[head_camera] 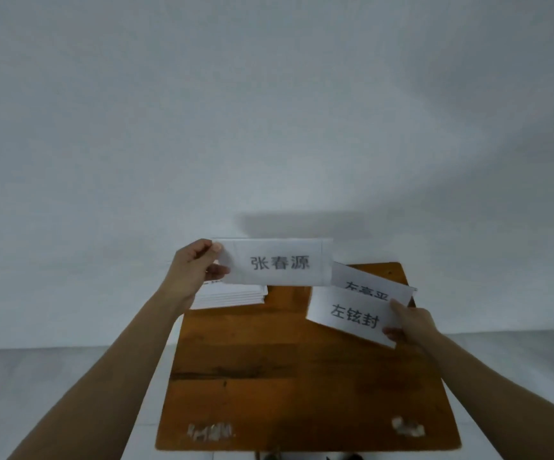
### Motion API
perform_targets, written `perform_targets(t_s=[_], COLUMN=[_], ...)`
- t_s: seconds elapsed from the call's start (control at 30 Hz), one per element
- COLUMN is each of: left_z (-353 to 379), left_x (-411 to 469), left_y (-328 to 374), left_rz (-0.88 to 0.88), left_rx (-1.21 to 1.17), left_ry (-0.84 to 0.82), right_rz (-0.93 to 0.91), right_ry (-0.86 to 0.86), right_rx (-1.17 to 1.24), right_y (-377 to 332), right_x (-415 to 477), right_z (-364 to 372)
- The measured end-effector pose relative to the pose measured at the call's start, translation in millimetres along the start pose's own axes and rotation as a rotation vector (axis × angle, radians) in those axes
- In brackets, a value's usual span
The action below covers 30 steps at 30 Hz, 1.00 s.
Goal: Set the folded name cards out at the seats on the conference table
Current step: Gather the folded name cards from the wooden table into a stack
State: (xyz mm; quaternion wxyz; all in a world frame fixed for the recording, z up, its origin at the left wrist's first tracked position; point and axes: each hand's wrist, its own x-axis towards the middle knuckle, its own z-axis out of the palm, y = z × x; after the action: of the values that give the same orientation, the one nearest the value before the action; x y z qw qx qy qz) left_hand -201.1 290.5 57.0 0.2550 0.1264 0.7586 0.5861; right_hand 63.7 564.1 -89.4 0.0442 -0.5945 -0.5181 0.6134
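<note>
My left hand pinches the left end of a white folded name card with dark printed characters, held up above the far edge of a small brown wooden table. My right hand grips two more white name cards, a front one overlapping a rear one, over the table's far right corner. A stack of white folded cards lies on the table's far left corner, partly hidden by my left hand and the raised card.
A plain pale wall rises right behind the table. Light floor shows to both sides of the table. Two patches of torn white tape mark the table's near edge.
</note>
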Motion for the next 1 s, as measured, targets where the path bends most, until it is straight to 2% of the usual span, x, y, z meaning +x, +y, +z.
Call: perform_targets(t_s=[0.13,0.3,0.53,0.6,0.7,0.73,0.87,1.0], left_z=[-41,-84,-110,-109,-107,-101,-97,-102], left_x=[22,43,63,68,71,69,65,63], left_y=[-2,-33,-74,-81,-85,-85,-88,-94], left_rz=[-0.001,-0.087,-0.192,-0.143,-0.004,0.023,0.02,-0.031], left_rx=[-0.01,0.023,0.123,0.288,0.693,0.746,0.665,0.552], left_ry=[0.094,0.174,0.181,0.215,0.331,0.356,0.352,0.195], right_rz=[-0.031,-0.08,-0.161,-0.18,-0.255,-0.28,-0.365,-0.406], right_ry=[0.042,0.085,0.106,0.081,0.034,0.005,-0.097,-0.129], right_rx=[-0.028,-0.067,0.143,0.201,0.182,0.182,0.168,0.064], right_y=[-6,-13,-46,-65,-93,-101,-131,-144], right_x=[-11,-22,-47,-55,-67,-73,-97,-107], right_z=[11,23,43,53,83,92,150,214])
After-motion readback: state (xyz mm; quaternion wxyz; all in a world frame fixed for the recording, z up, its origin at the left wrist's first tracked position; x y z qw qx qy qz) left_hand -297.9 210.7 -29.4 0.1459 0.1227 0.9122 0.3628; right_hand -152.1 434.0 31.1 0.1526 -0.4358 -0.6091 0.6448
